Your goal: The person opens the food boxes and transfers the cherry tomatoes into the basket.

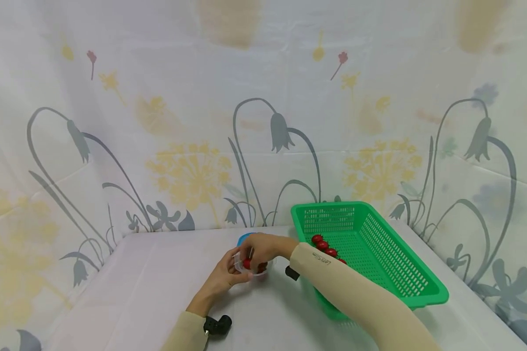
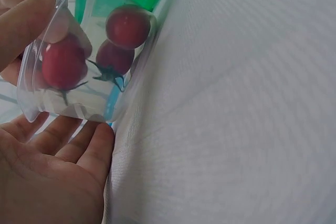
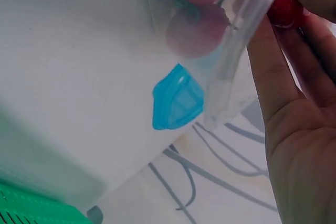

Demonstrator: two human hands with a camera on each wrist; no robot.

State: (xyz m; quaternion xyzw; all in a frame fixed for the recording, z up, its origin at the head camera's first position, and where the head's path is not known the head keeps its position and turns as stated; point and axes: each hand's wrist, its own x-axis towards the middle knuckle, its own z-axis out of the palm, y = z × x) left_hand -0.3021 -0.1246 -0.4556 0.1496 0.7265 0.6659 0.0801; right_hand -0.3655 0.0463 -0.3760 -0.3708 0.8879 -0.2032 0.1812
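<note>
My left hand [image 1: 223,275] holds a small clear plastic container [image 2: 79,106], with the thumb on one side and the fingers on the other. Inside are several red cherry tomatoes [image 2: 127,27] with green stems, seen through the wall. From above, my right hand [image 1: 263,246] reaches in at the container's mouth. A red cherry tomato [image 3: 286,9] is pinched between its thumb and fingers in the right wrist view. Just behind the container lies a blue lid-like piece [image 3: 178,98], partly hidden by the right hand in the head view.
A green perforated plastic basket [image 1: 404,243] stands to the right, under the right forearm. Several more tomatoes [image 1: 322,245] lie in a row along its left side. The table has a white cover [image 1: 158,278], and a flower-patterned curtain [image 1: 193,122] hangs behind.
</note>
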